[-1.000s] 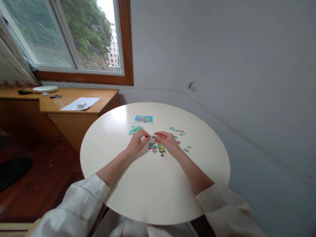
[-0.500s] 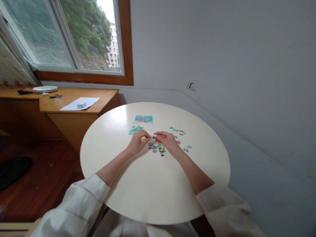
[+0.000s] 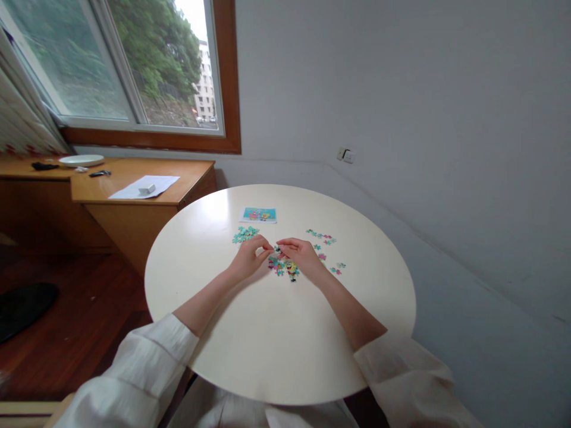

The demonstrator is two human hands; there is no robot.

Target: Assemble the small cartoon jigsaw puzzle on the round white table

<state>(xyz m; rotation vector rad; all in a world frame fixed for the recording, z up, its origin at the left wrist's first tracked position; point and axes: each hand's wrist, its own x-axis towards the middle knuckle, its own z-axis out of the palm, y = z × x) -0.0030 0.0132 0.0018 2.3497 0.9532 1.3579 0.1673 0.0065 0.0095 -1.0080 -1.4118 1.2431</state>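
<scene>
My left hand [image 3: 250,255] and my right hand [image 3: 302,255] meet fingertip to fingertip over the middle of a round cream table [image 3: 276,333]. Both pinch a small puzzle piece [image 3: 277,249] held between them, just above a partly joined cluster of colourful pieces [image 3: 282,267]. A heap of teal loose pieces [image 3: 244,234] lies to the left of my left hand. More scattered pieces [image 3: 322,239] lie to the right of my right hand. A small reference picture card [image 3: 258,214] lies beyond both hands.
A wooden desk [image 3: 134,202] stands at the left under a window, carrying a sheet of paper [image 3: 143,186], a white plate [image 3: 81,160] and small dark items. A grey wall with a socket [image 3: 347,156] runs behind and to the right. Wooden floor at the left.
Both hands have stayed nearly still, with only slight finger movement around the small piece between them.
</scene>
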